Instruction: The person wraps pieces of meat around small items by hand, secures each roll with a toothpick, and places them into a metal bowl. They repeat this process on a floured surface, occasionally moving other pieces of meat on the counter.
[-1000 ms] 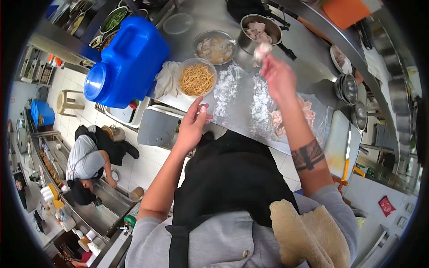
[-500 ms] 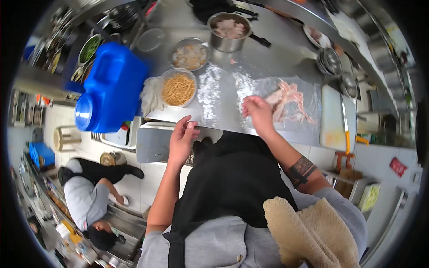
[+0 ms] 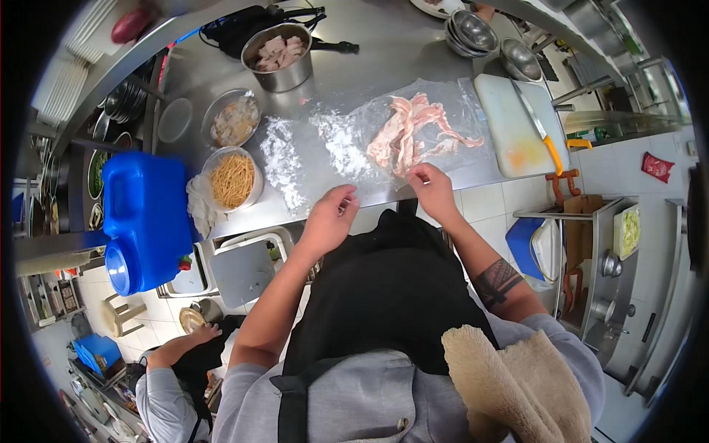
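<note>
Strips of pale pink raw meat lie in a loose heap on a clear plastic sheet. My right hand is at the near end of one strip, its fingers curled together; whether they grip the meat I cannot make out. My left hand hovers by the table's front edge, fingers bent but apart, holding nothing. White powder is spread left of the meat, with a second powder patch further left. A tub of toothpick-like sticks stands beside that, next to a crumpled white cloth.
A pot of meat chunks and a bowl of pale pieces stand behind. At right, a knife lies on a white cutting board. A blue jug occupies the left end. Another person is low at left.
The view has swung, shifting the table leftward. My right hand has moved from over the powder to the near end of the meat. The other person's posture has changed.
</note>
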